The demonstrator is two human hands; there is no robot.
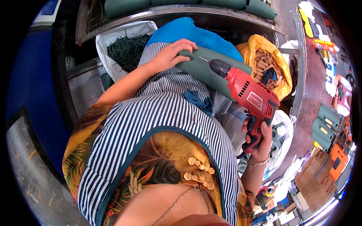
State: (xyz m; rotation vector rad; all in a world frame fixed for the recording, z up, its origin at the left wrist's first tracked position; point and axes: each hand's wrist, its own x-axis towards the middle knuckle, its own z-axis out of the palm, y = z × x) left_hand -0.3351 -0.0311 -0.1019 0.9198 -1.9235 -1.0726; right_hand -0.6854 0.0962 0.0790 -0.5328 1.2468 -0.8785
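Note:
A dark green roll [211, 77] lies slantwise across my lap, over the striped apron. My left hand [171, 56] is closed on the roll's left end, with the fingers bent round a small green curl of material [185, 53] there. In my right hand [260, 137] is a red power drill [256, 94], gripped by its handle with the black chuck [220, 67] pointing left. The thin drill bit [203, 59] reaches to just right of my left fingertips, above the roll; whether it touches the green material I cannot tell.
A white sack [102, 49] of green strips stands at the left. At the right is a yellow sack [286, 71] of short tan tubes [262, 64]. More green rolls [222, 3] lie on a rack ahead. A brown table [307, 90] runs along the right, with another person [344, 96] beyond.

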